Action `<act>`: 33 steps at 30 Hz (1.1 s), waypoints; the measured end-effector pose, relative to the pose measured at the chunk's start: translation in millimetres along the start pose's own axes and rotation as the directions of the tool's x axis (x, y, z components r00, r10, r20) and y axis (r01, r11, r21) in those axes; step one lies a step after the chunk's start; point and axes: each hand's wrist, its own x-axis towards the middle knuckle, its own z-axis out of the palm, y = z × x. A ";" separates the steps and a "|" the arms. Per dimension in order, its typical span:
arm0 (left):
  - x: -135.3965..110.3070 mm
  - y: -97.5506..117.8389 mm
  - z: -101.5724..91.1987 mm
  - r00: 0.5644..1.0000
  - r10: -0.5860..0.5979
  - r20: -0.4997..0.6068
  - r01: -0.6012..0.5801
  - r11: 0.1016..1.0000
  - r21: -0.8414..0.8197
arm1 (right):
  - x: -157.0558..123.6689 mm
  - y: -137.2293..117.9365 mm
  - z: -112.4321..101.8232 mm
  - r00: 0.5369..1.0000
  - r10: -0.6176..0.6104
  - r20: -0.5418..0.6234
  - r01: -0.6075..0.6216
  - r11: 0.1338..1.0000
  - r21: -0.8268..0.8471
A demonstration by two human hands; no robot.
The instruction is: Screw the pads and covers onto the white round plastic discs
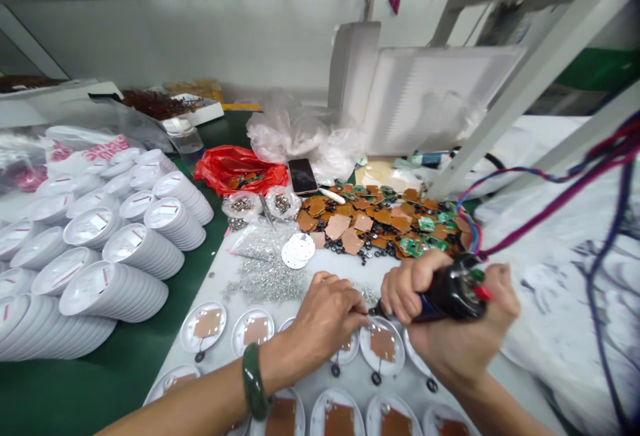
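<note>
My right hand [455, 336] is wrapped round a black electric screwdriver [445, 293], which has a red and a green part at its rear end and lies nearly level, pointing left. My left hand [327, 309], with a dark green bangle [255, 383] on the wrist, has its fingertips pinched together at the screwdriver's tip. Whatever is between those fingers is too small to make out. Below both hands, a round white dish [367, 356] holds a brown circuit board [383, 343] with a black wired part hanging over its rim. Similar dishes stand in rows, some hidden by my left arm.
Stacked white dishes [115, 293] fill the left side. Loose screws [270, 279] lie ahead, beside two white discs [299, 251]. Behind are a pile of brown and green boards [380, 219], a phone [303, 176] and a red bag [225, 169]. Cables [540, 226] hang at right.
</note>
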 end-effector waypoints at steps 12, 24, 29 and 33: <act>-32.0 13.8 4.4 0.990 0.096 -0.107 -0.126 0.935 -0.331 | -20.2 -31.0 5.2 0.998 0.056 0.008 -0.056 0.995 0.077; -42.0 28.6 14.6 0.997 0.012 -0.078 -0.042 0.913 -0.405 | -43.4 -43.4 6.7 0.994 0.088 0.066 -0.093 0.993 0.076; -59.7 30.8 18.9 0.979 0.158 -0.131 -0.187 0.950 -0.249 | -52.8 -48.3 0.0 0.979 0.154 0.131 -0.159 0.987 0.035; -83.8 35.4 41.8 0.848 0.422 -0.322 -0.376 0.906 0.195 | -67.9 -38.5 -19.9 0.950 0.254 0.184 -0.259 0.966 0.004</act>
